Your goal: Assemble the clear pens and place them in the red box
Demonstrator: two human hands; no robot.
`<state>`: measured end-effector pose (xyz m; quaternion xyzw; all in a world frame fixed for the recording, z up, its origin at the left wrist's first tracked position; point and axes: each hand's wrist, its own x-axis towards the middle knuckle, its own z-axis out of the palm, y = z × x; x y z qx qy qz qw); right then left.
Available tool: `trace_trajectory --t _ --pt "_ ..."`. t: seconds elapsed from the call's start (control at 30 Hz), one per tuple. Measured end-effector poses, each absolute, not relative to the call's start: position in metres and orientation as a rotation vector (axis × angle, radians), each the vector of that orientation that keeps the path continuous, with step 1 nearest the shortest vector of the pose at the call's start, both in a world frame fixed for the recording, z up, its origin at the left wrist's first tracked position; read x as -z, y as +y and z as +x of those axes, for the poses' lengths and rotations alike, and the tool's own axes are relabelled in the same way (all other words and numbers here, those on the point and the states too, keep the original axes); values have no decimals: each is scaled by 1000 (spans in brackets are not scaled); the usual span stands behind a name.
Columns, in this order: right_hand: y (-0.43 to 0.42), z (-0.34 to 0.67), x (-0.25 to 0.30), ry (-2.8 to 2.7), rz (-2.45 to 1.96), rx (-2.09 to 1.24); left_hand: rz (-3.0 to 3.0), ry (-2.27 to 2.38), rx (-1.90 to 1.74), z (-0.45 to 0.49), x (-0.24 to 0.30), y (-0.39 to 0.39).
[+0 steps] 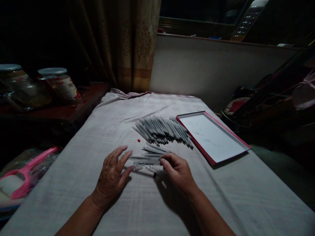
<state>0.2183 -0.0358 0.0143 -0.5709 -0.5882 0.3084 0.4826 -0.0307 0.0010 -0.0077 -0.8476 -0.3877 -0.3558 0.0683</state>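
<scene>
Several slim pens (147, 158) with clear or greyish barrels lie loosely, mostly crosswise, between my two hands. My left hand (112, 175) is open, fingers spread, its fingertips close to the left ends of these pens. On the other side, my right hand (179, 172) is closed in a pinch at the right end of a pen. One short piece with a black end (153, 171) lies nearest to me. Beyond the hands spreads a large fanned pile of similar pens (163, 129) with dark tips. A small red cap-like piece (139, 140) sits left of the pile.
At the right lies a shallow red-edged box lid (214, 134) with a white inside and small dark marks. A pale cloth (137, 209) covers the table. Jars (60, 85) stand on a dark side table at left, above a pink-handled item (27, 173). A curtain (137, 42) hangs behind.
</scene>
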Motion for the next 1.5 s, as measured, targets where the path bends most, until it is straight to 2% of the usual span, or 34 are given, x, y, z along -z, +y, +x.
trace_trajectory --t 0.37,0.57,0.8,1.03,1.5 --pt "-37 218 -1 -1125 -1326 -1073 -2793 -1105 1118 -31 2 -4" --pt "-36 221 4 -1238 -1271 -935 -2831 -1219 1093 -32 3 -2" --pt "-36 218 6 -1255 -1380 -970 -2853 -1223 1091 -32 5 -1" --pt "-36 223 2 -1330 -1269 -874 -2844 -1190 1080 -32 4 -1" --pt "-39 230 -2 -1333 -1379 -986 -2901 -1189 966 -31 6 -1"
